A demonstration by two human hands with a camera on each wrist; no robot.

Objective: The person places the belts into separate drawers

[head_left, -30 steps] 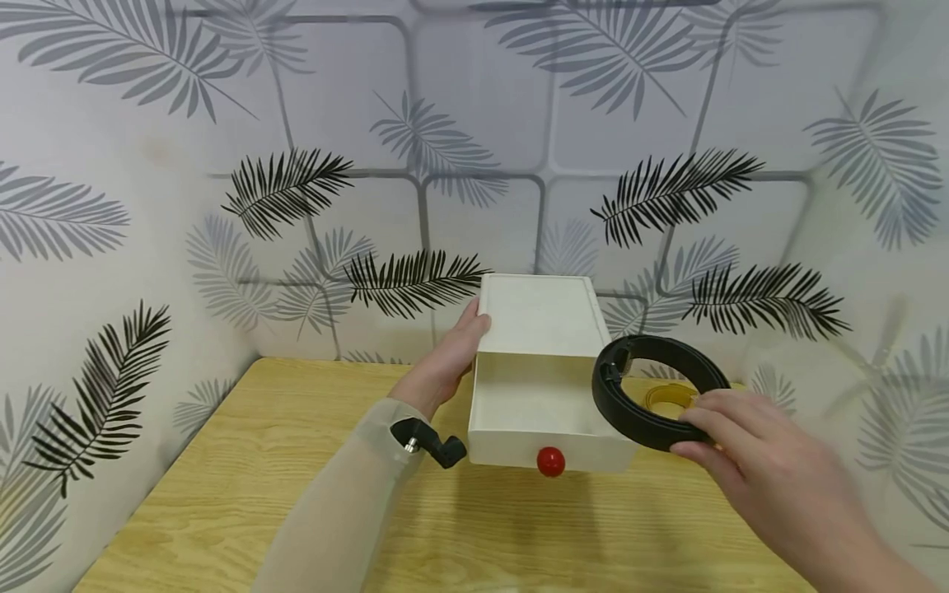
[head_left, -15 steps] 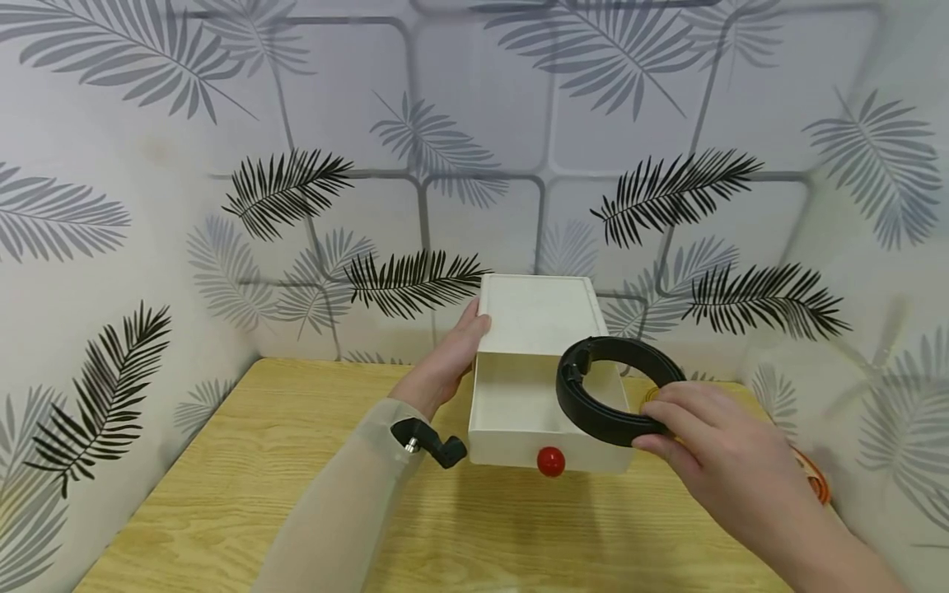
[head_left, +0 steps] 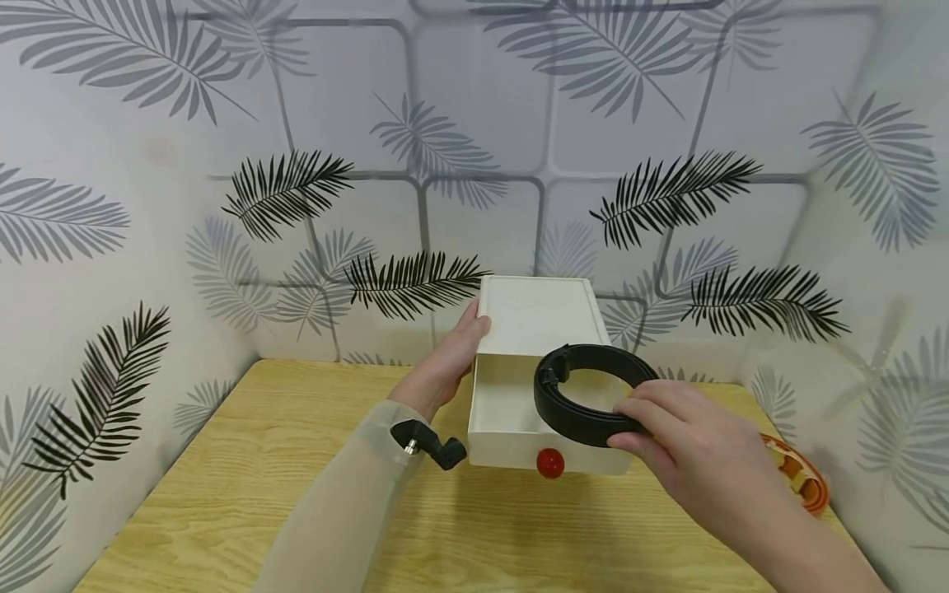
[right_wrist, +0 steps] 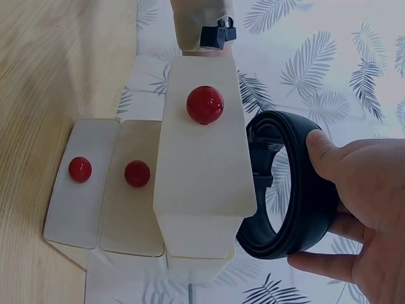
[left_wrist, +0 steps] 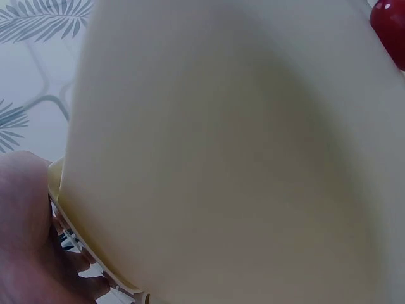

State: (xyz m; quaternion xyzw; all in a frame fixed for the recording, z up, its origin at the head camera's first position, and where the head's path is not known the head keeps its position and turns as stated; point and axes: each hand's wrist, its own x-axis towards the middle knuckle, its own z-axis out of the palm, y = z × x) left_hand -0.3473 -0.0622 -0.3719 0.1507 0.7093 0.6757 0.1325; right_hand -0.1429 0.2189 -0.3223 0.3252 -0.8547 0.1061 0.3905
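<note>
A white drawer unit (head_left: 541, 313) stands on the table with its top drawer (head_left: 500, 450) pulled out toward me; a red knob (head_left: 550, 463) sits on that drawer's front. My left hand (head_left: 451, 358) grips the unit's left rear side, the fingers curled round its back edge in the left wrist view. Between thumb and fingers, my right hand (head_left: 693, 441) pinches a coiled black belt (head_left: 567, 416). The belt overlaps the right half of the open drawer in the head view, its buckle (head_left: 554, 368) toward the left. Two lower drawers (right_wrist: 133, 209) are pushed in, as the right wrist view shows.
An orange coiled belt (head_left: 814, 492) lies at the table's right edge, partly behind my right forearm. The wooden table (head_left: 296, 428) reaches back to a leaf-patterned wall (head_left: 482, 99). A black camera mount (head_left: 430, 443) sticks out from my left wrist.
My right hand has carried the black belt leftward, from the drawer's right side to over it. The yellow coil behind it is now hidden; the orange belt has come into view. My left hand stays put.
</note>
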